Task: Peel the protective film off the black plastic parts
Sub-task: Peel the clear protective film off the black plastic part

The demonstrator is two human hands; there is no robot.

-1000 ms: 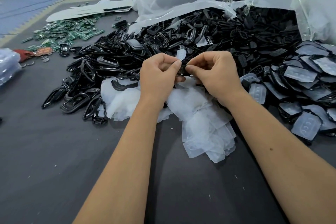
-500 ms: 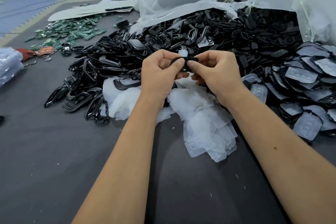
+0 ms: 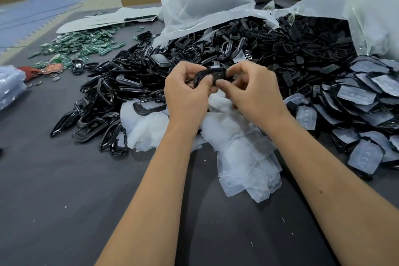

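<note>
Nearest the camera, two bare forearms reach out over the dark counter [image 3: 64,190], and just beyond them lies a heap of peeled film [image 3: 244,153], pale and crumpled, right under the wrists. Above that heap the left hand [image 3: 185,93] and the right hand [image 3: 254,90] meet around one black plastic part [image 3: 208,74], a glossy curved shell held up off the counter; the left grip is closed on its near end with the thumb on top, the right grip pinches the other end between thumb and fingers. This looks like the start of a peel: the part is being turned to hunt for a film edge. The next move calls for a fingernail under a corner while the other hand holds the shell steady. Whether any film sits on this part is hard to tell, as the fingers cover most of it. Farther out, the pile of black frames [image 3: 112,93] spreads left, film-covered parts [image 3: 362,97] stack up right, and green circuit boards [image 3: 82,47] scatter beyond; the plastic bags [image 3: 205,4] at the back are cut off by the frame's edge.
</note>
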